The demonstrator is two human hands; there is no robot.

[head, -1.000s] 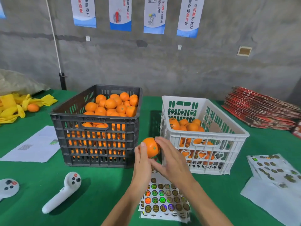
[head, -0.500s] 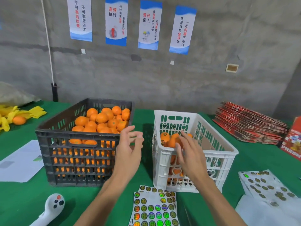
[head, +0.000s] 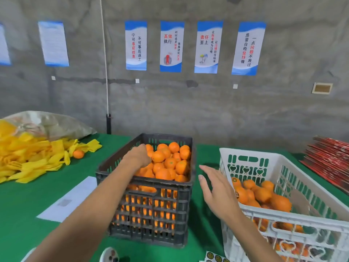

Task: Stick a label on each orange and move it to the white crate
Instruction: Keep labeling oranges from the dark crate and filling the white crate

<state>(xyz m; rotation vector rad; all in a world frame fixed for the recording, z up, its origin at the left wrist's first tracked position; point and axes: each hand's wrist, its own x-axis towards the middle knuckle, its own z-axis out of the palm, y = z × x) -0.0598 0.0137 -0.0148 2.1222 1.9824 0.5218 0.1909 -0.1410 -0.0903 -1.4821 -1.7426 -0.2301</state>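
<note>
**Left hand down in the dark crate**

Nearest, the sticker sheet (head: 215,258) peeks in at the bottom edge. Right hand (head: 217,193) hovers between the crates, fingers straight and spread, holding nothing. Labelled oranges (head: 262,195) sit in the white crate (head: 294,218). Further back, left hand (head: 138,156) rests on the orange pile (head: 170,163) in the dark crate (head: 151,188); its fingers are hidden, so grip unclear.

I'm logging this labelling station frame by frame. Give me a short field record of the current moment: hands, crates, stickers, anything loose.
left hand: reaching into the dark crate, on the oranges; grip hidden
right hand: open, empty, in the air between the crates
dark crate: nearly full of oranges
white crate: partly filled with oranges, two showing round labels
sticker sheet: at bottom edge, mostly cut off
loose orange: on the green table beside yellow netting
</note>
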